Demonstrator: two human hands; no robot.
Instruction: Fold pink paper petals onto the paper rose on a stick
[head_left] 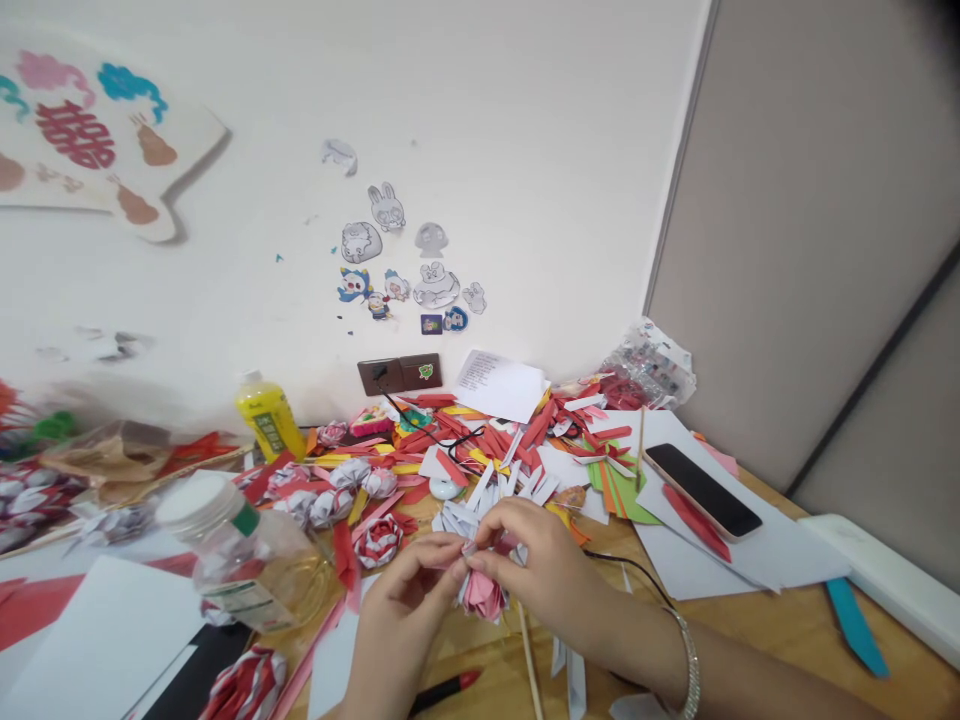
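Both hands meet over the near middle of the desk (806, 640), and the step in hand looks like fine shaping of a folded pink paper piece (484, 597). It is held just above the wood, its petal-like layers showing below the fingertips. The left hand (412, 600) comes in from the left with thumb and index finger pinched on its upper edge; the right hand (546, 570) comes in from the right, its fingers closed on the same spot, so neither is released. Whether they are tucking a fold or pressing layers together, I cannot tell, as the fingers cover the contact. As I judge it, the next move calls for a steady hold from one hand and small, light pressure from the other, since thin paper could crease or tear. Folded white strips (456, 518) lie just beyond the hands, a red-and-white paper rosette (379, 541) sits to the left, and a thin wooden stick (532, 665) runs towards the near edge; whether it joins the pink piece is hidden.
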